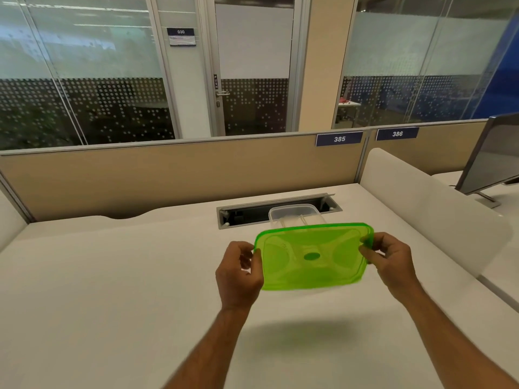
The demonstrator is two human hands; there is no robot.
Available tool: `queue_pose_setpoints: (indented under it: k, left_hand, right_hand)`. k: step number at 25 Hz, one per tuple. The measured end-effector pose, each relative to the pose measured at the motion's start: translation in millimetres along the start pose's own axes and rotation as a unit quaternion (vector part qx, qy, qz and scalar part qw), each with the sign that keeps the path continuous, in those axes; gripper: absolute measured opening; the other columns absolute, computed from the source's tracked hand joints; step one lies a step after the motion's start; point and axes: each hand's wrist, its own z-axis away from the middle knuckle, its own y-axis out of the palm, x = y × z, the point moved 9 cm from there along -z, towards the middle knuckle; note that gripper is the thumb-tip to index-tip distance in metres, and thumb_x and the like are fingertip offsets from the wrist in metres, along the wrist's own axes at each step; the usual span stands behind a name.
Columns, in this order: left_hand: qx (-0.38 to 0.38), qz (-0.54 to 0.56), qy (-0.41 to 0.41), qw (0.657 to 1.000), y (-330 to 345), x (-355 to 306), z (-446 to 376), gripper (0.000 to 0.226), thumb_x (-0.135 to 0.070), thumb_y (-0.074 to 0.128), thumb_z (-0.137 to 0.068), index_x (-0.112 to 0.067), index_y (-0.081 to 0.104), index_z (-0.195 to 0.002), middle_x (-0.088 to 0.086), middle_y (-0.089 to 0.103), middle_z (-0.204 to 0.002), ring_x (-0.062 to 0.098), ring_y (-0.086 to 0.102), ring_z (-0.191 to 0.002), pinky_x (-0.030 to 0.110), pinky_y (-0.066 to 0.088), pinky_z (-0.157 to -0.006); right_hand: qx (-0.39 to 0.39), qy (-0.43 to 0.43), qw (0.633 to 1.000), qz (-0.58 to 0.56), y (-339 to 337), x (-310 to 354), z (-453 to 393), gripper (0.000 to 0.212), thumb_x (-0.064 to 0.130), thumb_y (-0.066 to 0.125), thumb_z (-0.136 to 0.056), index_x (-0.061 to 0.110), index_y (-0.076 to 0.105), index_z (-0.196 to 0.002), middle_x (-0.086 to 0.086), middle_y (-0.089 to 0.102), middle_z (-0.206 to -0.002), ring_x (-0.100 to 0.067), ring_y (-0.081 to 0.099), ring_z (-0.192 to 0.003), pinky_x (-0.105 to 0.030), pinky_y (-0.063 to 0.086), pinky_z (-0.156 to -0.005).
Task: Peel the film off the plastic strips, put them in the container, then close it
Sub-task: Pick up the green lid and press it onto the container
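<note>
A translucent green lid (311, 256) hangs in the air above the white desk, held by both hands. My left hand (238, 272) pinches its left edge and my right hand (389, 261) pinches its right edge. Behind the lid, a clear plastic container (295, 213) stands on the desk with pale strips visible inside it. The lid hides the container's near part.
A cable slot (252, 213) is cut into the white desk (112, 276) just behind the container. A beige partition (168, 175) closes the back. A white divider (421, 203) stands on the right, with a monitor (494, 155) beyond it.
</note>
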Motion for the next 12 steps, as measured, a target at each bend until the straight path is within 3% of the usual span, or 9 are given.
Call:
queue_pose_setpoints:
  k: [4,6,9,12]
  left_hand:
    - [-0.039,0.017,0.011,0.999,-3.6,-4.6,-22.2,0.009,-0.013,0.065,-0.084,-0.015,0.056,-0.087,0.0,0.062,-0.08,0.019,0.061,-0.071,0.029,0.052,-0.061]
    - [-0.053,0.042,-0.046,0.997,-0.4,7.2,-27.3,0.012,-0.009,0.064,-0.083,-0.017,0.057,-0.088,-0.001,0.065,-0.086,0.016,0.063,-0.079,0.026,0.054,-0.066]
    - [-0.034,0.111,-0.142,0.983,12.4,28.9,-25.0,0.039,0.014,0.059,-0.08,-0.025,0.063,-0.083,-0.004,0.07,-0.088,0.004,0.066,-0.086,0.019,0.056,-0.07]
    - [-0.046,0.2,-0.23,0.951,17.5,52.6,-21.0,0.043,0.02,0.051,-0.078,-0.019,0.069,-0.082,0.005,0.072,-0.086,0.017,0.068,-0.086,0.024,0.058,-0.069]
  right_hand:
    - [-0.003,-0.086,0.995,0.043,6.9,35.9,-14.1,0.029,-0.01,0.074,-0.077,0.018,0.065,-0.079,-0.004,0.066,-0.079,-0.011,0.06,-0.068,-0.019,0.051,-0.061]
    - [-0.016,-0.148,0.985,0.086,13.1,50.3,-14.1,0.026,-0.012,0.073,-0.076,0.012,0.065,-0.081,-0.003,0.066,-0.083,-0.004,0.062,-0.079,-0.013,0.05,-0.066]
    - [-0.035,-0.19,0.975,0.109,20.7,52.8,-14.8,0.032,-0.024,0.065,-0.073,0.005,0.065,-0.086,-0.01,0.066,-0.089,0.001,0.062,-0.09,-0.011,0.052,-0.074]
    - [-0.052,-0.179,0.978,0.098,21.1,44.4,-21.6,0.041,-0.031,0.061,-0.07,0.006,0.066,-0.088,-0.013,0.067,-0.091,0.003,0.062,-0.092,-0.011,0.053,-0.076]
